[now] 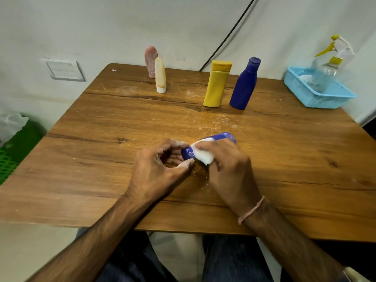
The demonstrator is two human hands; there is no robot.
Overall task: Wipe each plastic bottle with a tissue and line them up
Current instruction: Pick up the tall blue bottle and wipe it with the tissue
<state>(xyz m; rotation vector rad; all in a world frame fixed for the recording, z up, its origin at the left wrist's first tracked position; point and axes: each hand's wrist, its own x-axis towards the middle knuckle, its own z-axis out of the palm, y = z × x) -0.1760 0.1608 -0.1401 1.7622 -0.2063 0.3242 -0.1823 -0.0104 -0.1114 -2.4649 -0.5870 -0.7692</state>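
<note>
A scuffed wooden table [81,159] fills the middle of the frame, pushed against a pale wall [101,27] with a switch plate [64,70] at upper left and a black cable [227,37] running down behind the table's far edge. White dust [219,121] streaks the wood right of centre.

Just below centre the left hand [158,165] is curled, its forefinger and thumb pinching the near end of a lying blue bottle [221,136], which rests on its side on the table, angled up and to the right. The right hand [227,165] lies over the bottle's body with fingers bent, clutching a wadded white tissue [204,156] against it (most of the bottle is hidden under this hand). A thin thread [252,209] circles the right wrist.

Towards the top of the frame a yellow bottle [216,86] and a standing blue bottle [244,84] stand upright just beside each other, apart from a cream tube [160,75] with a pink tube [150,60] behind it, further left. At the upper right corner of the table a light blue basket [325,98] holds a clear spray bottle [325,72]. A green crate [12,155] sits off the table at the left edge
</note>
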